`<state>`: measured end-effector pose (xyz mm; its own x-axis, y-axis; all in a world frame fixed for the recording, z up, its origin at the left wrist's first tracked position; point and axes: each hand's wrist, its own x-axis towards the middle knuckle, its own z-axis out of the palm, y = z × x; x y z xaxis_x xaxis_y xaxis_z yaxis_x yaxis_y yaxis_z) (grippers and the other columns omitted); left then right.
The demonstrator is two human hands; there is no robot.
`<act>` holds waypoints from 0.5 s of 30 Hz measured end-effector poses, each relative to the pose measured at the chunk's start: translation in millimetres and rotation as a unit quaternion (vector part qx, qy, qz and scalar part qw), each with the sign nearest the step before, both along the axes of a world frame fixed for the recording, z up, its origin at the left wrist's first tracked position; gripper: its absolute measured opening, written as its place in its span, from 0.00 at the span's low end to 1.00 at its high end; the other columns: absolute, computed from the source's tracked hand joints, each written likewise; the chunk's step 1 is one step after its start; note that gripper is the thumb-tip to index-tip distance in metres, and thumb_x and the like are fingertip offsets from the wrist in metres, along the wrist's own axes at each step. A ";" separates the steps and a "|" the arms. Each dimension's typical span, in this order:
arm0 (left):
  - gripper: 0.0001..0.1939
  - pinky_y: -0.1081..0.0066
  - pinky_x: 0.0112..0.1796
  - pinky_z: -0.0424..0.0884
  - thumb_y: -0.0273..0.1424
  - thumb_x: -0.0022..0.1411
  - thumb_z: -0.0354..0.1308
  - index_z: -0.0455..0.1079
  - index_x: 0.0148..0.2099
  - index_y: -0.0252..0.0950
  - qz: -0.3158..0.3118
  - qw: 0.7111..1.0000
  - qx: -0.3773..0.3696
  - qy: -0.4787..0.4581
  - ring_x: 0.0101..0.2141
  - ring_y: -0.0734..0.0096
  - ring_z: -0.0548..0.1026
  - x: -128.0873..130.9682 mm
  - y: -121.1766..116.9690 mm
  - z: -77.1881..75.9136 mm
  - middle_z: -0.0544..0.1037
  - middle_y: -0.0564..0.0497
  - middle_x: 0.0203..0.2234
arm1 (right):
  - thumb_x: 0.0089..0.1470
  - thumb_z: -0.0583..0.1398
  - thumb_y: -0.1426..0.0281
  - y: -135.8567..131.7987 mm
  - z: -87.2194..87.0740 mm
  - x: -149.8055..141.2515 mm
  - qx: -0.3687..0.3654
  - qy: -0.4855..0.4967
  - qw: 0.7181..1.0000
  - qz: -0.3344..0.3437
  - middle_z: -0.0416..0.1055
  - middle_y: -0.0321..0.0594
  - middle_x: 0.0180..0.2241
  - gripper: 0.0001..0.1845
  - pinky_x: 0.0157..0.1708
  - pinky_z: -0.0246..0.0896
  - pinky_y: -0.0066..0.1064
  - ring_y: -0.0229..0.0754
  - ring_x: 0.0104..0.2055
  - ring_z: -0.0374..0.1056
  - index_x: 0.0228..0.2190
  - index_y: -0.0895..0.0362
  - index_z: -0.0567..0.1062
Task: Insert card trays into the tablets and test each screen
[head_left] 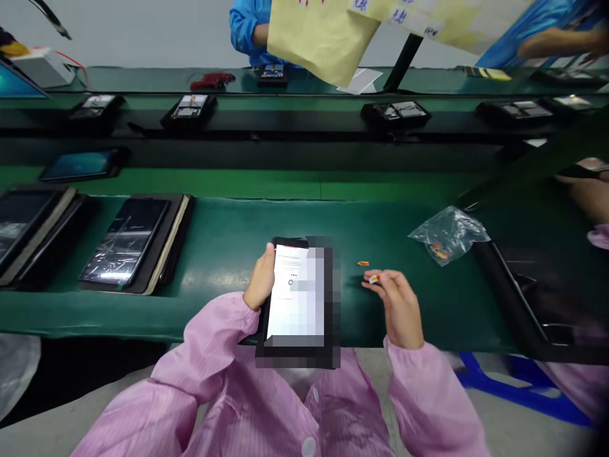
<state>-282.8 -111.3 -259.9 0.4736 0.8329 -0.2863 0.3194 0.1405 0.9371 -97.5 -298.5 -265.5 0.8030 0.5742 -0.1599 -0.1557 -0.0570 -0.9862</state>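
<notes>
My left hand grips the left edge of a tablet with a lit white screen, its lower end over the table's front edge. Part of the tablet's right side is pixelated. To its right, my right hand pinches a small white and orange-yellow piece between thumb and fingertips; its exact kind is too small to make out. A similar small orange-yellow piece lies on the green mat just beyond those fingers. Farther right rests a clear plastic bag with several such coloured bits inside.
Stacked tablets with dark covers lie at left, near another tablet. Behind runs a dark conveyor line carrying several devices in black holders. Yellow paper sheets hang above. Co-workers in blue sleeves sit across; another person's hand is at right.
</notes>
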 end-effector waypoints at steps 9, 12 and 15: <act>0.72 0.34 0.62 0.42 0.60 0.45 0.61 0.10 0.68 0.39 -0.298 0.893 0.292 0.166 0.67 0.37 0.30 -105.0 -56.9 -13.8 0.25 0.32 0.68 | 0.54 0.54 0.44 -54.5 -7.0 -55.0 -0.209 -0.050 0.947 0.239 0.69 0.45 0.56 0.24 0.55 0.63 0.45 0.55 0.63 0.60 0.26 0.51 0.71; 0.80 0.28 0.59 0.42 0.57 0.39 0.67 0.03 0.64 0.37 -0.297 0.890 0.295 0.181 0.65 0.34 0.31 -108.4 -80.1 -44.4 0.30 0.25 0.67 | 0.55 0.55 0.48 -38.4 -4.1 -60.1 -0.194 -0.080 0.934 0.289 0.72 0.42 0.53 0.19 0.54 0.66 0.42 0.53 0.64 0.59 0.28 0.49 0.73; 0.79 0.31 0.61 0.39 0.54 0.39 0.70 0.11 0.68 0.29 -0.234 0.918 0.276 0.160 0.65 0.35 0.32 -66.2 -49.1 -49.9 0.33 0.19 0.66 | 0.53 0.57 0.48 20.7 6.1 -35.7 -0.140 -0.140 0.936 0.292 0.77 0.41 0.38 0.19 0.52 0.68 0.42 0.53 0.55 0.69 0.25 0.50 0.73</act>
<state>-349.0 -160.4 -309.7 0.7823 0.6192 -0.0677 0.4943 -0.5510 0.6723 -133.3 -277.8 -259.3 0.3992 0.8948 -0.2000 0.2444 -0.3141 -0.9174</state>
